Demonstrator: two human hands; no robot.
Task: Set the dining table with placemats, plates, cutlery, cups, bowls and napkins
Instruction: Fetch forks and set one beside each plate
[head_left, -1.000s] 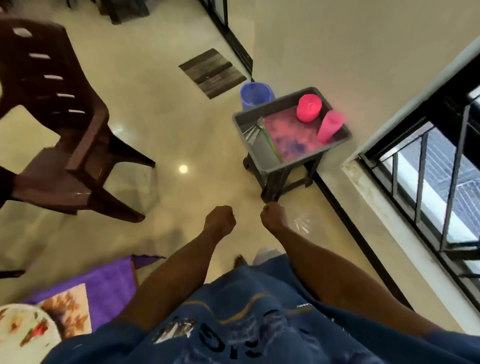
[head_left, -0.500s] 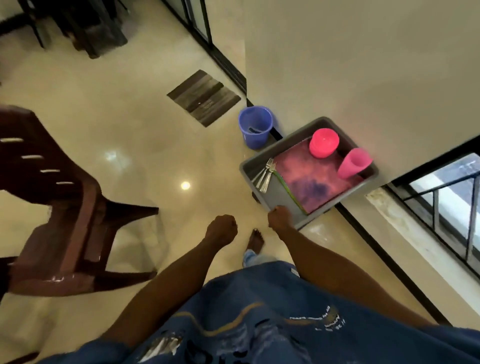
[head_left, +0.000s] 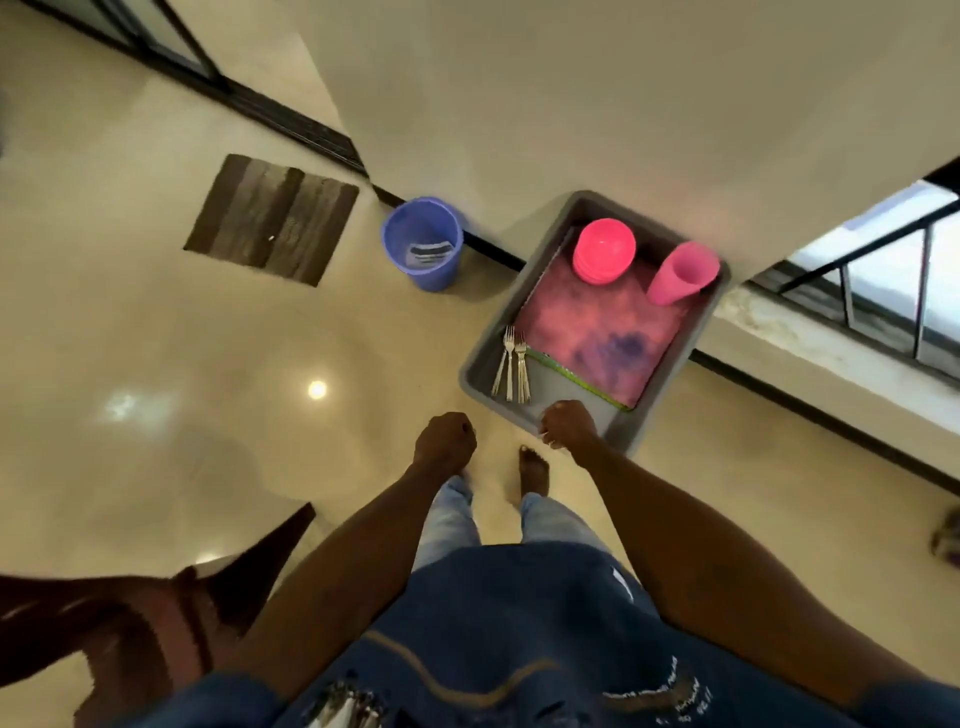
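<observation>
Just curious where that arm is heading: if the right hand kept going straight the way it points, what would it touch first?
Probably the near rim of the grey tub; the right hand is already over it. Beyond lie the forks and pink mat. Depth is unclear.

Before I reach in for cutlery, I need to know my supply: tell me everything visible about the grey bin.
The grey bin is a rectangular, plastic-looking tub set close to the wall. Inside lie a pink-purple placemat, a stack of pink bowls, a tipped pink cup and a bunch of forks. The right hand is at its near rim; contact is unclear.
</observation>
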